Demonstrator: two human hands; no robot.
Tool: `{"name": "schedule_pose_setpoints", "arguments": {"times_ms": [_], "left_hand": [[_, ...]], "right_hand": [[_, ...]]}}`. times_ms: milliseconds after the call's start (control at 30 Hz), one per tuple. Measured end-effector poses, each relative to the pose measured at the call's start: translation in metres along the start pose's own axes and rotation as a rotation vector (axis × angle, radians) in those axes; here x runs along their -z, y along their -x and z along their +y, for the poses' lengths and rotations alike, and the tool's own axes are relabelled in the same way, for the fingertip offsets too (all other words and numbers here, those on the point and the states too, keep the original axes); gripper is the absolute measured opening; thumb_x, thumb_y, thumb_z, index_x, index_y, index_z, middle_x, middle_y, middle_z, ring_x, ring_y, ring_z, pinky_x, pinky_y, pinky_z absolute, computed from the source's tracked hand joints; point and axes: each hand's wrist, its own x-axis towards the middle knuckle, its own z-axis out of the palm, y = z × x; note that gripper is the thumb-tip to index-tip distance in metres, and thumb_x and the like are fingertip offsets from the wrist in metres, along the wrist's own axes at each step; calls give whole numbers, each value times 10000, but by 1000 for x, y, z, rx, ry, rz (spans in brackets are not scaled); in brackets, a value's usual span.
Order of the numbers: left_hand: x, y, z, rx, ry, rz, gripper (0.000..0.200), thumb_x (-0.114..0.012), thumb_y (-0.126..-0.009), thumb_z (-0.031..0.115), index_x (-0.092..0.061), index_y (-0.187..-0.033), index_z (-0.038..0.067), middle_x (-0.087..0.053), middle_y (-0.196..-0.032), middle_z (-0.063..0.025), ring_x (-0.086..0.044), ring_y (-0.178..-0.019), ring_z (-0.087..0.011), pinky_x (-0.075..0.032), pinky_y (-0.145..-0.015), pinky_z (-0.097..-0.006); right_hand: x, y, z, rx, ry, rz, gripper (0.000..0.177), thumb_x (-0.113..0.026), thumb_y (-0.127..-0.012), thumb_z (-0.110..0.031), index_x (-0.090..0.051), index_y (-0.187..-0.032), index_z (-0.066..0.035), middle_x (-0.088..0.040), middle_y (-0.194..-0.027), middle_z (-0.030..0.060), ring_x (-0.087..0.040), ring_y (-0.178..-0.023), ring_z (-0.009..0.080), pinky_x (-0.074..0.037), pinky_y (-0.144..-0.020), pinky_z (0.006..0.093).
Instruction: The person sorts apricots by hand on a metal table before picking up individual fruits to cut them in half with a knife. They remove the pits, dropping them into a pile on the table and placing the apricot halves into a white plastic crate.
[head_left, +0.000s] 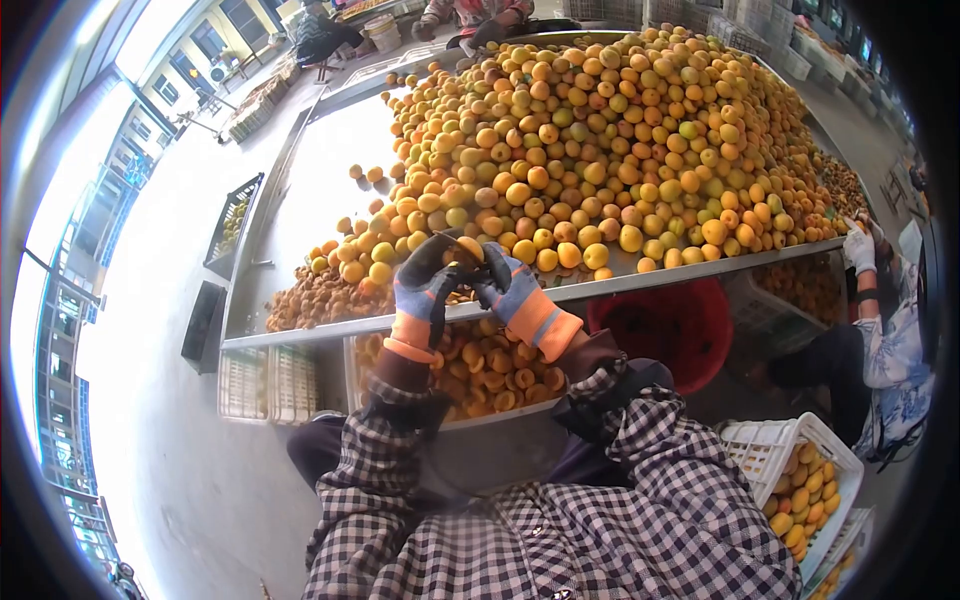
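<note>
My left hand (425,282) and my right hand (508,285) meet over the table's near edge, in blue-and-black gloves with orange cuffs. Between their closed fingers is a yellow-orange apricot (469,249). A thin dark edge shows beside the fruit at the left fingertips; I cannot tell if it is a tool. Just beyond the hands rises a large heap of whole apricots (590,150). Brown apricot pits (325,300) lie piled left of my left hand. Below my wrists, a crate holds halved, pitted apricots (495,375).
The metal table (310,180) has a raised rim. Under it stand a red tub (680,335) and white crates (268,385). A crate of apricots (805,500) sits at my right. One co-worker's gloved hand (858,248) is at the right edge; another person (480,15) sits across.
</note>
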Motion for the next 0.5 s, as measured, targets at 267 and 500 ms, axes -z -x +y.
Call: {"name": "schedule_pose_setpoints", "arguments": {"times_ms": [267,500], "left_hand": [[14,13,3,2,-60,-98,589,-627,-861,254,-445,-1357,-5,-545,-1255,-113,-580,-1053,-161,-510,-840,-264],[1,16,17,54,57,9,549,-588,-874,129,-414,-1373,-19,-572,-1170,-129,-586,-974,-170,-509,-783,-274]], "right_hand": [[12,-1,-21,-278,-466,-125,240,-574,-928,-73,-549,-1157,-5,-581,-873,-13,-518,-719,40,-458,-606,201],[0,0,-10,-93,-343,10,205,-568,-935,-83,-579,-1123,-3,-564,-808,-23,-501,-697,36,-439,-580,197]]}}
